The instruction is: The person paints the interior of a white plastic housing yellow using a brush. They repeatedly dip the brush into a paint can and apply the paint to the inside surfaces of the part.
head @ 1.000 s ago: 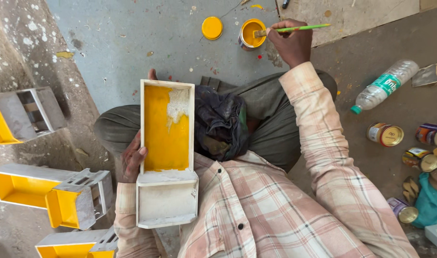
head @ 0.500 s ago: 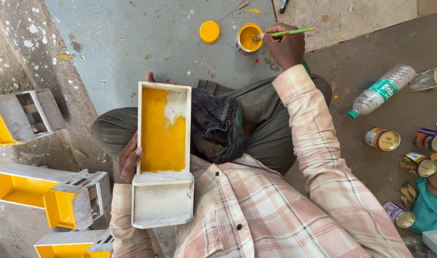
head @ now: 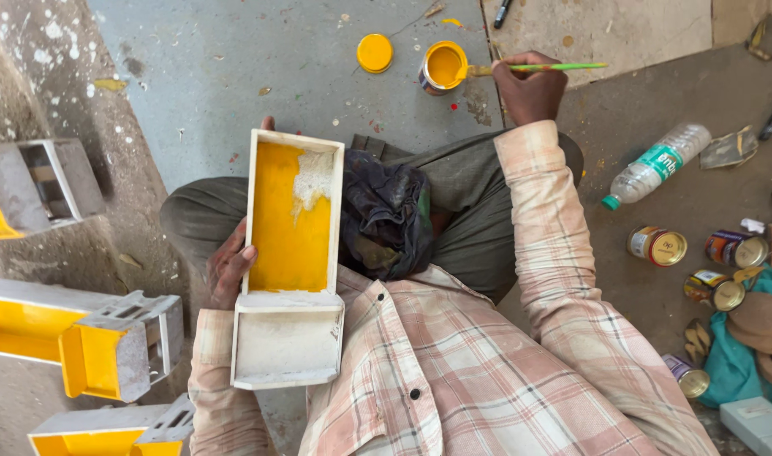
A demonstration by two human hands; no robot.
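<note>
My left hand (head: 228, 268) grips the left side of a long white box (head: 290, 253) resting on my lap; its inside is mostly painted yellow, with a bare white patch at the upper right. Stretched forward, my right hand (head: 528, 86) holds a green-handled paintbrush (head: 538, 67), whose bristles are dipped in an open tin of yellow paint (head: 444, 67) on the floor. The tin's yellow lid (head: 374, 52) lies just left of it. A dark rag (head: 388, 211) sits on my lap beside the box.
Several grey-and-yellow painted boxes (head: 107, 346) lie on the floor at left. At right are a plastic bottle (head: 656, 165), several small tins (head: 658, 246), and a teal cloth (head: 732, 359). A black pen (head: 502, 13) lies near the top edge.
My right hand has shifted the brush slightly, with its tip staying at the paint tin. The box in my left hand has hardly moved.
</note>
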